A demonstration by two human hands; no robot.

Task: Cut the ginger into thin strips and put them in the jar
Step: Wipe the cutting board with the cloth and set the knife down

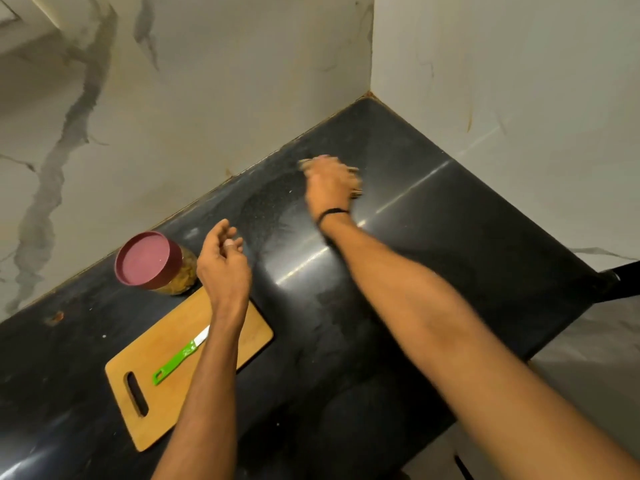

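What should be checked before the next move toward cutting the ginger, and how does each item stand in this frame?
1. Cutting board lies flat on the counter: ok.
2. Knife rests on the board, touched by neither hand: ok.
3. Jar open to take strips: not ok, its maroon lid is on.
4. Ginger on the board: not ok, none shows there.
5. Right hand grips the ginger: cannot tell, it is blurred by motion.
6. Left hand free: ok, fingers relaxed, holding nothing.
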